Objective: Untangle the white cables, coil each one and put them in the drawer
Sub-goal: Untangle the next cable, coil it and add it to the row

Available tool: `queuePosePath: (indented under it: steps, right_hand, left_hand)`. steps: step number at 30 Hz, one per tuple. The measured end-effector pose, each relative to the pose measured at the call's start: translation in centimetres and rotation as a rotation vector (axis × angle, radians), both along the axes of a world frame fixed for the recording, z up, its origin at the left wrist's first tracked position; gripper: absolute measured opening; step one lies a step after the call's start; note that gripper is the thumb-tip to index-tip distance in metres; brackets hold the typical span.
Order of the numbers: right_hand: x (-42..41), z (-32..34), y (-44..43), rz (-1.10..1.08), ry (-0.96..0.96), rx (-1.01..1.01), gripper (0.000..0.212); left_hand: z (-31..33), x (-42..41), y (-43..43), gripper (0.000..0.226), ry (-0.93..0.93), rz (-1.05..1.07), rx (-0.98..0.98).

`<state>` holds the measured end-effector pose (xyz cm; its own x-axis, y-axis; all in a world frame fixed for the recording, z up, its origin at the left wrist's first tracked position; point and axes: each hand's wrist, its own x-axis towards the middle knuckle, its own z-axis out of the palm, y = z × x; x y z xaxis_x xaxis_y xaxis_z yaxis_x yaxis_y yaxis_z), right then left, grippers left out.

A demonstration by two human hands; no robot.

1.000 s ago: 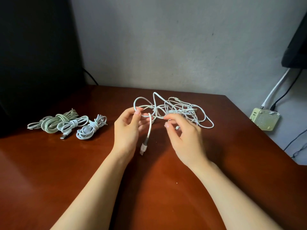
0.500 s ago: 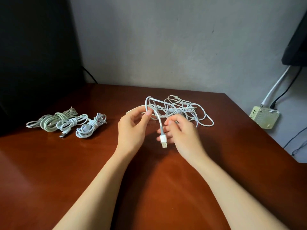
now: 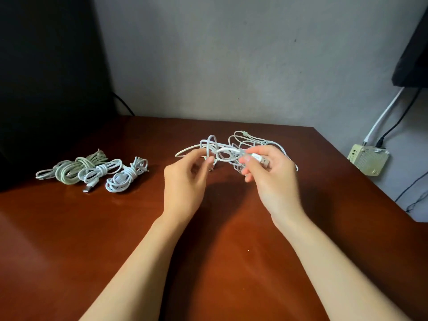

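Right hand (image 3: 275, 181) pinches plug (image 3: 262, 160) between thumb and fingertips; left hand (image 3: 185, 181) fingers curled on loop at left side of tangle (image 3: 245, 141), which is held between both hands, partly lifted off table (image 3: 208, 262). Cord thin, light, limp, smooth: likely slips through loose pinch, loops tighten if yanked. Best hold: rigid plug, fed back through loops while other hand pins knot. Coiled cables (image 3: 120, 177) lie well apart at left. Drawer not in view

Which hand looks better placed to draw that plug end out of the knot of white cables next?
Probably the right hand: it pinches the USB plug at the free end. The left hand grips a loop of the tangled white cables, so it suits steadying them.
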<state>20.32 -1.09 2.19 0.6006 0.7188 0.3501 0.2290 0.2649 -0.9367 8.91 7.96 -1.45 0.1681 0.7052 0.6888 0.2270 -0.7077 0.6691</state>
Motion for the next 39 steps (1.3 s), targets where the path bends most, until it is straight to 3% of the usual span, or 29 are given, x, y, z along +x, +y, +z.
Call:
queuePosePath:
  steps: [4, 7, 14, 19, 22, 25, 30, 32, 39]
  right_hand:
    - [-0.7, -0.7, 0.1, -0.01, -0.043, 0.034, 0.014]
    - [-0.5, -1.0, 0.3, -0.023, -0.031, 0.04, 0.014]
    - [-0.6, -1.5, 0.6, 0.132, 0.048, -0.074, 0.03]
    - [-0.3, -0.8, 0.7, 0.447, 0.485, 0.048, 0.034]
    - [-0.3, -0.8, 0.7, 0.512, 0.524, 0.012, 0.036]
    - [-0.2, -1.0, 0.6, 0.406, 0.363, -0.024, 0.023]
    - [0.3, -0.9, 0.3, 0.317, 0.177, -0.099, 0.019]
    - [0.6, -0.6, 0.3, 0.15, 0.122, -0.094, 0.018]
    - [3.8, -0.8, 0.5, -0.426, -0.035, 0.005, 0.017]
  left_hand:
    - [-0.1, 0.6, -1.1, 0.025, 0.129, -0.036, 0.234]
    - [-0.1, 0.6, -1.3, 0.025, 0.108, -0.036, 0.329]
    - [-0.1, 0.9, -2.6, 0.02, 0.136, -0.148, 0.395]
    - [0.4, 0.9, -2.3, 0.028, 0.203, -0.026, 0.425]
    - [0.0, 1.0, -2.0, 0.03, 0.298, 0.025, 0.396]
    - [-0.5, 0.8, -1.4, 0.033, 0.346, -0.054, 0.343]
    - [-0.3, -0.1, -0.8, 0.038, 0.411, -0.366, 0.127]
    - [-0.2, -0.4, -0.5, 0.045, 0.356, -0.35, 0.118]
    - [0.4, -0.5, -0.6, 0.027, -0.029, -0.211, -0.052]
